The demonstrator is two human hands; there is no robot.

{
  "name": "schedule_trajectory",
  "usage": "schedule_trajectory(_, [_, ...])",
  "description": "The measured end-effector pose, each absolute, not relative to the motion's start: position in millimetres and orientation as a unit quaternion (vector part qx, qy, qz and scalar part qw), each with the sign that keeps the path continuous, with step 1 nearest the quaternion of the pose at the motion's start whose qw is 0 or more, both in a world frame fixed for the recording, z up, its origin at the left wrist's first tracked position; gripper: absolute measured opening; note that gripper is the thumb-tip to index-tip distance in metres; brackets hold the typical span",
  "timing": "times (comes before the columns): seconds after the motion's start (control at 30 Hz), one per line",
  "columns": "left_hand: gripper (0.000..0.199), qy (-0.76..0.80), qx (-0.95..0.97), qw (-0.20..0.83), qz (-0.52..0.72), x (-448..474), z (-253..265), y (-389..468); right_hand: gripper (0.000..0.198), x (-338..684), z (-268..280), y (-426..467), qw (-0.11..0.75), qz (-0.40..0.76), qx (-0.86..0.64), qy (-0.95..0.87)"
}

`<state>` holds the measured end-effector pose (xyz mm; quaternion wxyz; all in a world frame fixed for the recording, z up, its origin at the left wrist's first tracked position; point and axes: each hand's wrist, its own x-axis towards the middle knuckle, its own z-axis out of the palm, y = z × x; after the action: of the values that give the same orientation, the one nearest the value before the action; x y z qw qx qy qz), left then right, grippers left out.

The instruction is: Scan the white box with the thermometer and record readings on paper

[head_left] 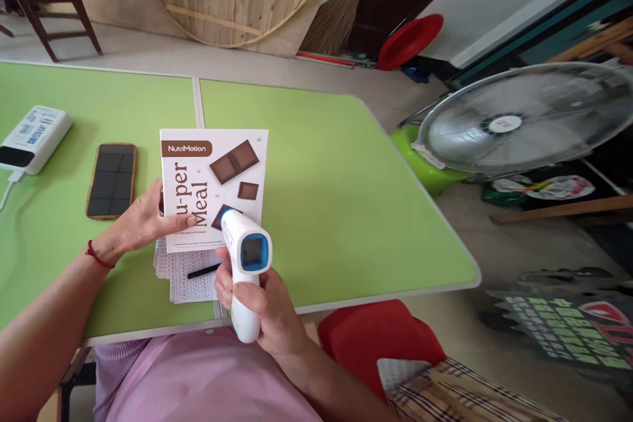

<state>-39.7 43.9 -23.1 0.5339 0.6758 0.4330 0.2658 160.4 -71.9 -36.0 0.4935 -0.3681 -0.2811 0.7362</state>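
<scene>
My left hand [143, 214] is closed on the left side of a white NutriMotion meal box [192, 178], thumb across its front. Brown chocolate pieces are printed on the box, which is held up above the green table. Wrapped round the handle of a white infrared thermometer [244, 280] is my right hand [270, 310]. The thermometer's blue-framed screen faces me, and its nose overlaps the lower right of the box. Beneath the box lie printed sheets [185, 289] with a black pen [204, 271] on them, partly hidden.
A phone [113, 181] and a white power bank [37, 138] with a cable lie left on the green table [336, 191]. Beyond its right edge stands a large fan [499, 124]. A red seat [380, 343] is near the front edge; a wooden chair [54, 0] stands behind.
</scene>
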Motion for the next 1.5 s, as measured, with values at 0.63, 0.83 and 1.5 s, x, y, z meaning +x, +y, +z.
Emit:
schedule_trajectory(0.63, [0.061,0.433,0.68,0.529,0.267,-40.5,-22.3,43.8,0.028,157.4,-35.2,-71.3,0.503,0.732,-0.373,-0.269])
schedule_trajectory(0.83, [0.059,0.433,0.678,0.532,0.264,-41.0,-22.7,43.4,0.029,157.6,-34.9,-70.6,0.498,0.735,-0.371,-0.27])
schedule_trajectory(1.5, [0.065,0.461,0.669,0.518,0.268,-41.9,-27.6,44.7,0.028,156.9,-38.4,-73.1,0.497,0.736,-0.366,-0.277])
